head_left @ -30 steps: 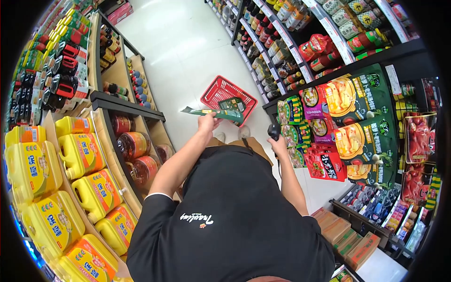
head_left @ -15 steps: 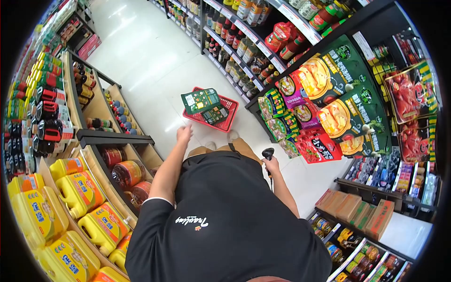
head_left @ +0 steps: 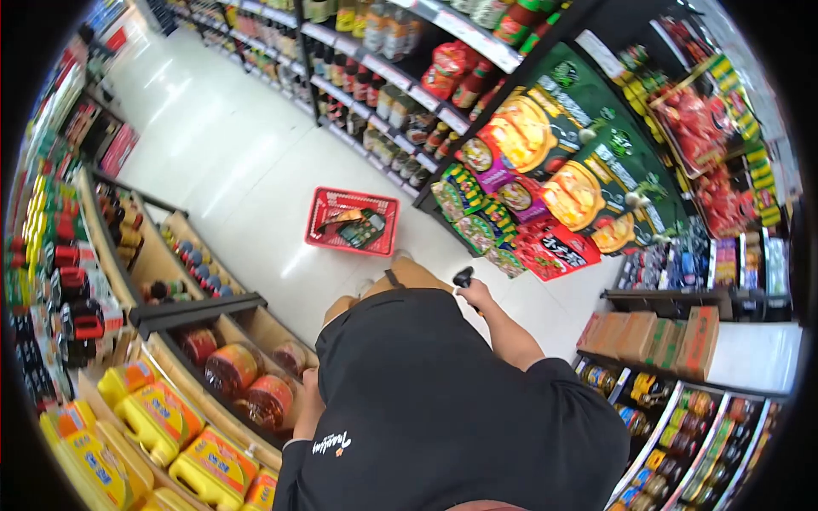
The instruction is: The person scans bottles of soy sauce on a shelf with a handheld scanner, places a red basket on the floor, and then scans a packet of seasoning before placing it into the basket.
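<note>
My right hand is closed around a black handheld device, held beside my right thigh. My left hand hangs low beside my left hip, close to the shelf with large brown-red bottles; its fingers are mostly hidden, so its state is unclear. On the floor in front of my feet stands a red basket. Inside it lie dark green packets.
Yellow jugs fill the lower left. Shelves of bottles run along the aisle ahead. At the right are hanging green food packs and cardboard boxes. Pale floor stretches up the aisle.
My left hand has dropped back from above the basket to my hip. The packets now lie lower inside the basket, and the view has turned. My right hand keeps the device.
</note>
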`<state>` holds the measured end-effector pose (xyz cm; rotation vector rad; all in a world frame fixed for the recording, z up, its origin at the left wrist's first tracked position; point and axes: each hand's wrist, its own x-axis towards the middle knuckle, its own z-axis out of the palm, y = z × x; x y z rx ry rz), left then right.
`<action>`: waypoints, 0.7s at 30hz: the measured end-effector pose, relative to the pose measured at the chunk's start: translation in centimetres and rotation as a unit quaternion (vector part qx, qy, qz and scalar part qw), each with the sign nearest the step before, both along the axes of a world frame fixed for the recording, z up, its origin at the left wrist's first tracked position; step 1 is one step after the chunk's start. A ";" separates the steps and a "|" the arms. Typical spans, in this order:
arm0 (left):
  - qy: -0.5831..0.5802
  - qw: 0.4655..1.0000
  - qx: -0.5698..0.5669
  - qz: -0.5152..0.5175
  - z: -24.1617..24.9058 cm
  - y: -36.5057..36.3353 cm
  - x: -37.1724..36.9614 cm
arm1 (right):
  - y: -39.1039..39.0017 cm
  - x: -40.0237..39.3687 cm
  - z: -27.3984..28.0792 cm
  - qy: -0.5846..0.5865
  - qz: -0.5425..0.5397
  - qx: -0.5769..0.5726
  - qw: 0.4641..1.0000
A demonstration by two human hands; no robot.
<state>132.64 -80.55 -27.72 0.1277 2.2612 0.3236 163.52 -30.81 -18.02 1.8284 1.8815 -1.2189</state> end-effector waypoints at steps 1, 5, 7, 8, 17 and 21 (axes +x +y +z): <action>-0.023 0.999 0.025 -0.003 -1.7 0.5 -0.4 | 0.6 -1.4 1.5 0.020 0.002 0.014 1.000; -0.031 0.991 0.126 -0.017 -4.6 5.9 -3.7 | 3.7 -6.3 1.5 0.005 0.068 0.095 0.993; 0.039 0.988 0.147 -0.038 0.1 10.9 -5.3 | 3.9 -9.3 4.0 0.019 0.095 0.096 0.991; 0.044 0.986 0.157 -0.028 2.1 12.9 -5.8 | 3.9 -10.2 4.3 0.027 0.104 0.096 0.990; 0.059 0.973 0.214 -0.061 6.0 18.1 -7.9 | 0.8 -8.3 4.3 -0.053 0.133 0.029 0.989; 0.038 0.981 0.177 -0.073 0.3 13.0 -6.6 | -0.7 -2.1 2.2 -0.157 0.077 -0.006 0.985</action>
